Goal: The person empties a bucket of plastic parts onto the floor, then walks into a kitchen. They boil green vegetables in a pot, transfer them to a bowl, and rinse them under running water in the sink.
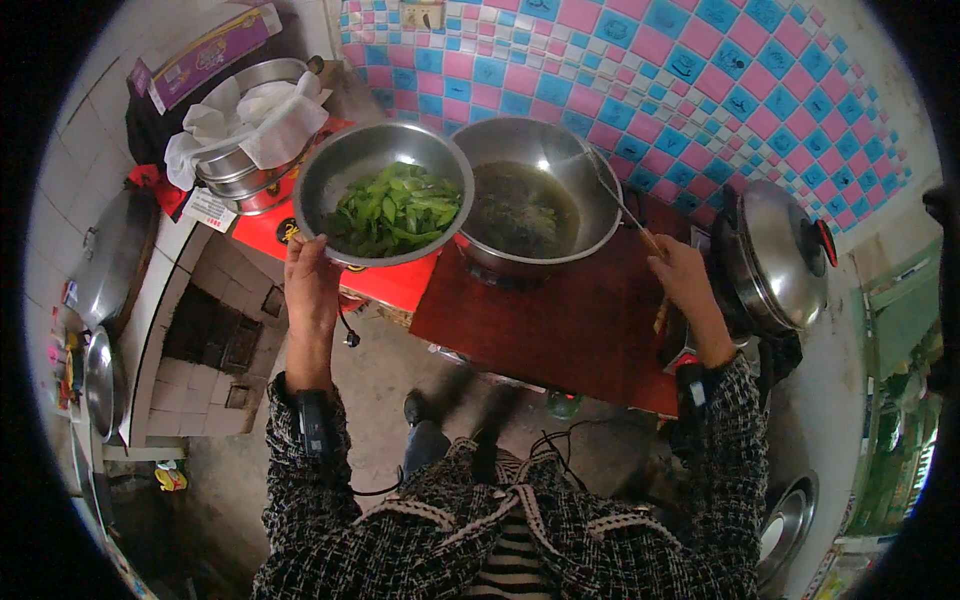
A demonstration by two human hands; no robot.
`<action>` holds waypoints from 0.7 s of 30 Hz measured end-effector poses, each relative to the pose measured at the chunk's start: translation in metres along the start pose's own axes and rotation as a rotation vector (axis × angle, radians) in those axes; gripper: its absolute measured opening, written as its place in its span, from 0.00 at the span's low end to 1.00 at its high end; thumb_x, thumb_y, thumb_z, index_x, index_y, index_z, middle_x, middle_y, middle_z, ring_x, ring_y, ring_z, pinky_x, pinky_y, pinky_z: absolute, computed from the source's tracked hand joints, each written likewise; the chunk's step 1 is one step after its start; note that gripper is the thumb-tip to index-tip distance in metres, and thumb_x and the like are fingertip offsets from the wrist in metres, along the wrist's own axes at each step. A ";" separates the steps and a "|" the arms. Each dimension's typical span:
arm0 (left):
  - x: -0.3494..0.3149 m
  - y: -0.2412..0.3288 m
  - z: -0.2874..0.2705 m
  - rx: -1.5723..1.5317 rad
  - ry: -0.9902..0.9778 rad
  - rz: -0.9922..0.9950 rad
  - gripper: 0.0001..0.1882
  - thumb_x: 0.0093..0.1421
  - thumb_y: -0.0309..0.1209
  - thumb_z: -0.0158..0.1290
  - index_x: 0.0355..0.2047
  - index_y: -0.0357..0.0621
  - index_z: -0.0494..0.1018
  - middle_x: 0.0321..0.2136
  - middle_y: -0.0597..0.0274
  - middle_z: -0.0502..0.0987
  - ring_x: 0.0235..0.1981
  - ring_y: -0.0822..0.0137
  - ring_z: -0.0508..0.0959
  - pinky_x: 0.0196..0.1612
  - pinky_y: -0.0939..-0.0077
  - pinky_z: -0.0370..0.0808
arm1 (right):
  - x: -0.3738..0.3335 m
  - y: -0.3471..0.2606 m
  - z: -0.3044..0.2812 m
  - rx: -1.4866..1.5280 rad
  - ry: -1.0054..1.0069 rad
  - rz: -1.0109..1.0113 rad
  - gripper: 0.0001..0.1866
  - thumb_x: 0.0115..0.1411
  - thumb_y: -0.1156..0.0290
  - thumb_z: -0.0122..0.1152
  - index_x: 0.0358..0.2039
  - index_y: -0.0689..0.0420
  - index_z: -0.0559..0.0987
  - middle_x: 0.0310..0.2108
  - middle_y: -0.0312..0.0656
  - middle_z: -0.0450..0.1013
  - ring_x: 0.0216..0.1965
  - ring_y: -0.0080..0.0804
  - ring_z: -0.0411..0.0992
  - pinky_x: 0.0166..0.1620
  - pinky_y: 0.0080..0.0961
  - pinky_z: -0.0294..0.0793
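Beside the wok point(535, 190), a light, slippery steel bowl point(383, 192) of limp greens point(395, 210) is pinched at its rim by the left hand point(310, 280); the right hand point(680, 275) seemingly grips a ladle point(620, 205).

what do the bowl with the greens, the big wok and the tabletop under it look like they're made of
The bowl in the left hand looks like stainless steel: bright silver with a brushed sheen and reflections. The wok seems a duller grey metal, steel or aluminium; it cannot be told which. The tabletop looks like dark red-brown wood or laminate, glossy with faint streaks.
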State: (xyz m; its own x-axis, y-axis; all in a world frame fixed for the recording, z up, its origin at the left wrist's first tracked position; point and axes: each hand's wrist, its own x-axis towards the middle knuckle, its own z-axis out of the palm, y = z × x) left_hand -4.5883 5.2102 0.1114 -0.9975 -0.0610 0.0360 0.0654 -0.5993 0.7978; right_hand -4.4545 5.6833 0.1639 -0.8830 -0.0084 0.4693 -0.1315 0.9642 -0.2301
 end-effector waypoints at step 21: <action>0.006 0.012 -0.047 -0.021 -0.029 0.046 0.06 0.59 0.24 0.47 0.37 0.45 0.68 0.38 0.62 0.76 0.40 0.65 0.76 0.44 0.65 0.74 | 0.003 -0.070 -0.050 1.050 -0.564 0.835 0.16 0.61 0.66 0.53 0.45 0.62 0.71 0.19 0.38 0.69 0.09 0.19 0.60 0.12 0.16 0.58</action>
State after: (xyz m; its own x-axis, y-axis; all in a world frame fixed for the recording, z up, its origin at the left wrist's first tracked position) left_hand -4.5925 5.1650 0.0928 -0.9938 -0.0658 0.0898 0.1112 -0.6130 0.7822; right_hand -4.4251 5.6290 0.2243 -0.8894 0.1074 -0.4444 0.4548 0.1084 -0.8840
